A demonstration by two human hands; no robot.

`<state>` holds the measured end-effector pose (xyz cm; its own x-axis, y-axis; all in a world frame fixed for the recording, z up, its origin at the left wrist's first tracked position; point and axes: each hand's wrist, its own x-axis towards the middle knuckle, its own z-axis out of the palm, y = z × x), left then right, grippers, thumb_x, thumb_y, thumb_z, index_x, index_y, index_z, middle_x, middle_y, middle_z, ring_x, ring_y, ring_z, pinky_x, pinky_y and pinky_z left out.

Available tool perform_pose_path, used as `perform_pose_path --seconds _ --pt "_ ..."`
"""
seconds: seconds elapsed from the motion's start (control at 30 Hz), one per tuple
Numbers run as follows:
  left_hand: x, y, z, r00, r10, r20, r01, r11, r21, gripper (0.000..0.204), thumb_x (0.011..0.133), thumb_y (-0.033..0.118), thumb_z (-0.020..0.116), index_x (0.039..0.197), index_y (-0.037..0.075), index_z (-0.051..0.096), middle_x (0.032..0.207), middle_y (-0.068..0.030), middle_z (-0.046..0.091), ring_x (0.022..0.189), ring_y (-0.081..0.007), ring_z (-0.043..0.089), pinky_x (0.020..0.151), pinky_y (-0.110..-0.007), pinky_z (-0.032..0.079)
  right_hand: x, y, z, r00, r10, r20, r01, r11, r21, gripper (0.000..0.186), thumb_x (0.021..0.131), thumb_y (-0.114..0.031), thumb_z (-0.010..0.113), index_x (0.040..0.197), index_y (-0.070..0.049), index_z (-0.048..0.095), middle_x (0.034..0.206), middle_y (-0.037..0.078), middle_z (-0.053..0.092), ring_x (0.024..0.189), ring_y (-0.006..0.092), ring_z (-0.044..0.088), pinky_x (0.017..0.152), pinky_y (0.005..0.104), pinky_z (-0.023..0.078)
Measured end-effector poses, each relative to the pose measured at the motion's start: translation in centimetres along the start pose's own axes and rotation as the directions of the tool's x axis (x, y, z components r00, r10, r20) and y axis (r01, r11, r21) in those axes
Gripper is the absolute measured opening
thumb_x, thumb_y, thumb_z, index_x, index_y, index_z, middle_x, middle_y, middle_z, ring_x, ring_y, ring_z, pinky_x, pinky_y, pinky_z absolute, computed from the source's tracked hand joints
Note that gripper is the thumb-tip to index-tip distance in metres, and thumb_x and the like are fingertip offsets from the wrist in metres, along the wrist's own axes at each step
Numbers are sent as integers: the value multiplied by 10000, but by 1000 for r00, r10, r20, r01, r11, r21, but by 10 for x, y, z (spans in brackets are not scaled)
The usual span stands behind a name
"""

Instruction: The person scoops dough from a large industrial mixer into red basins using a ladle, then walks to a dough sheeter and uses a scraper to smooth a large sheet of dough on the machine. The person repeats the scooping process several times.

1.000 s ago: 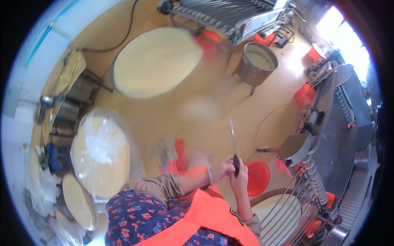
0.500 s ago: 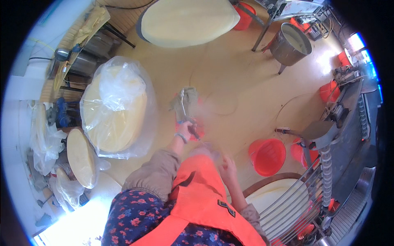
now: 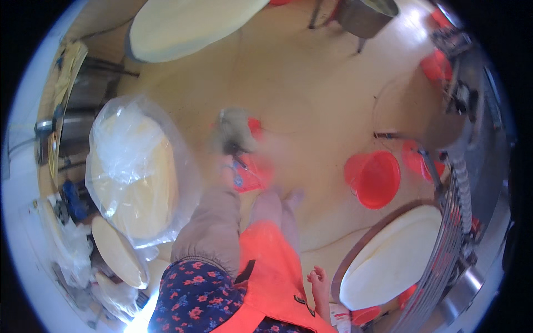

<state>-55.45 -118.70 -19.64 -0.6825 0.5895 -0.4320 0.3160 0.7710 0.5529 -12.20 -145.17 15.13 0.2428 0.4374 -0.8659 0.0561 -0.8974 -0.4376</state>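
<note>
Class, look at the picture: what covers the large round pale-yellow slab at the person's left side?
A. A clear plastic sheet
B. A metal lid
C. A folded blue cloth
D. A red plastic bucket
A: a crinkled clear plastic sheet drapes over the large round pale-yellow slab, gleaming where light hits its folds.

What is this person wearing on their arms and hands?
The left arm wears a loose greyish-tan sleeve gathered at an elastic cuff, over a dark blue top with small red flowers. The left hand is too blurred to tell. The right hand is bare, with no glove. An orange-red apron covers the front.
</note>
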Motion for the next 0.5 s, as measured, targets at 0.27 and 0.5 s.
perform_pose_path --seconds 0.27,0.5 --pt "-54 44 -44 901 205 381 -360 845 395 197 809 178 530 956 53 565 877 -92 590 838 -266 557 701 -403 464 -52 23 6 960 -120 -253 172 966 194 327 857 -166 566 1125 21 544 924 85 620 781 148 610 679 262 492" --pt "-241 119 7 445 421 791 -826 535 179 200 821 189 533 971 70 590 955 -108 606 921 -272 553 733 -408 462 -118 123 -20 915 31 -403 131 920 368 359 841 -213 586 1115 15 549 959 105 611 786 160 613 647 274 505"
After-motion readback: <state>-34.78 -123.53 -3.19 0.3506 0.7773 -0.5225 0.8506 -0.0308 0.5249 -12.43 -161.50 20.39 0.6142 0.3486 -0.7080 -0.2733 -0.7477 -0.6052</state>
